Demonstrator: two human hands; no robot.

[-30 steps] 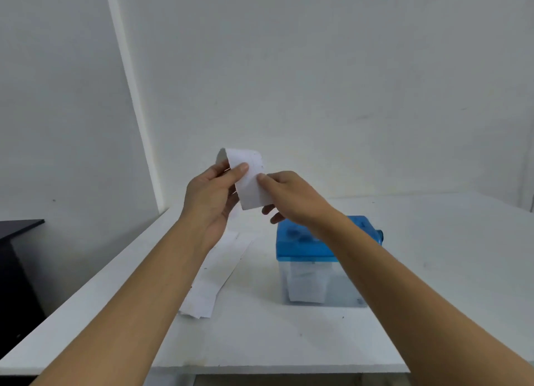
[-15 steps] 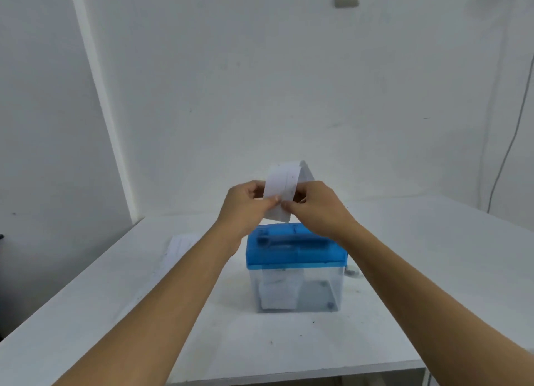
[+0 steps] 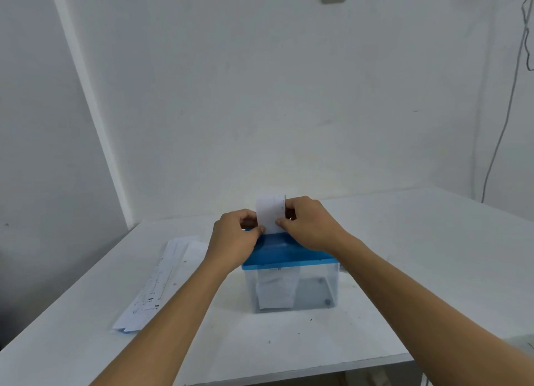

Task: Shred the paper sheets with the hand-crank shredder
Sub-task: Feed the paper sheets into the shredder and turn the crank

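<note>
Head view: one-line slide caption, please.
Left hand and right hand pinch a paper strip upright over the blue-lidded shredder; spare sheets lie beside it.

Your white table [image 3: 404, 258] carries the blue-lidded shredder [image 3: 313, 290] near its middle; a stack of paper sheets [image 3: 164, 278] lies along the tabletop's left edge, apart from the shredder.

Lighting's soft and even, decently bright, no glare. Only a faint shadow under the shredder [image 3: 291, 258] on the table [image 3: 419, 270]. Lower left of the frame goes dim. Edges bend a bit and the bottom looks slightly soft.
</note>
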